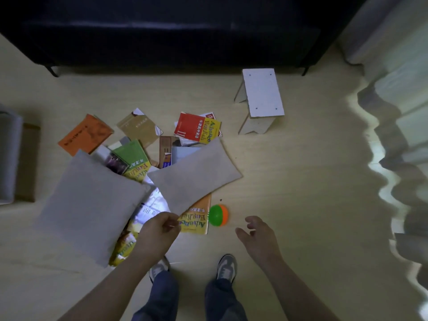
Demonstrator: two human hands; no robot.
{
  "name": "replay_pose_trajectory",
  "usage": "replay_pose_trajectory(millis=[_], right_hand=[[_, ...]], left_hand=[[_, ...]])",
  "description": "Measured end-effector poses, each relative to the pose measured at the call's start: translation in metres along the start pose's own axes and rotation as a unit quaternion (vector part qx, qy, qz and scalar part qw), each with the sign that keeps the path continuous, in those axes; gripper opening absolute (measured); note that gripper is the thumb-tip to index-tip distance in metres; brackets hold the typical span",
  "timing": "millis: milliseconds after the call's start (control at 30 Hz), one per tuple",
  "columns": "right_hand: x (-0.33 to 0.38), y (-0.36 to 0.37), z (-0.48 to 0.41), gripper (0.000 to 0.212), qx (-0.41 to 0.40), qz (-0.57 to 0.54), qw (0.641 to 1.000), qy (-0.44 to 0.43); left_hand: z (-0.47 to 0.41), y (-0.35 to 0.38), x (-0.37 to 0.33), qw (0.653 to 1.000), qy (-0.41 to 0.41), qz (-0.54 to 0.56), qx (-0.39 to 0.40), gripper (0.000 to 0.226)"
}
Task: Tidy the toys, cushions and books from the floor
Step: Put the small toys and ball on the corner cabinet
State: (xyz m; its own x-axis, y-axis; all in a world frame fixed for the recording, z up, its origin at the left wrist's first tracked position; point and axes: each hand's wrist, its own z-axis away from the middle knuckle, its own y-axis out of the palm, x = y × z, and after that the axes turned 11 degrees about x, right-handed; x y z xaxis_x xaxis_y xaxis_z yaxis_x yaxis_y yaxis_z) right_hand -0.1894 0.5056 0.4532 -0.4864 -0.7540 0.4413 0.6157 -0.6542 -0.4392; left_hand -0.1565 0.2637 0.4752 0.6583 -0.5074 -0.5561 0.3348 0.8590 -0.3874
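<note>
Two grey cushions lie over a scatter of books on the floor. My left hand (pixel 159 230) pinches the near corner of the smaller cushion (pixel 194 174), which tilts up off the books. The larger cushion (pixel 90 202) lies to the left. Among the books are an orange one (pixel 85 134), a tan one (pixel 139 128), a red and yellow one (pixel 196 128), a green one (pixel 133 156) and an orange-yellow one (pixel 195 218) under the held cushion. A green and orange ball (pixel 218 215) rests to the right of that book. My right hand (pixel 257 235) hovers open just right of the ball.
A dark sofa (pixel 162 31) runs along the far side. A small white wooden stool (pixel 261 98) stands at the right of the books. Grey curtains (pixel 398 135) hang on the right. A grey bin (pixel 9 156) sits at the left edge. My two shoes (pixel 227 267) are below.
</note>
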Motion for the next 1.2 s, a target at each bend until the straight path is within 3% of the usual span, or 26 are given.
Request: replay_pose_trajectory(millis=[367,767,1200], right_hand=[[-0.065,0.083,-0.143,0.054,0.017,0.025,0.999,0.044],[-0.126,0.174,-0.272,0.062,0.013,0.035,0.997,0.061],[-0.164,0.214,-0.347,0.097,-0.016,0.031,0.997,0.07]], left_hand=[[-0.124,0.067,0.098,0.999,-0.009,0.038,0.023,0.017],[-0.231,0.116,0.193,1.0,-0.018,0.0,0.025,0.016],[-0.289,0.148,0.235,0.999,-0.036,0.006,0.018,0.02]])
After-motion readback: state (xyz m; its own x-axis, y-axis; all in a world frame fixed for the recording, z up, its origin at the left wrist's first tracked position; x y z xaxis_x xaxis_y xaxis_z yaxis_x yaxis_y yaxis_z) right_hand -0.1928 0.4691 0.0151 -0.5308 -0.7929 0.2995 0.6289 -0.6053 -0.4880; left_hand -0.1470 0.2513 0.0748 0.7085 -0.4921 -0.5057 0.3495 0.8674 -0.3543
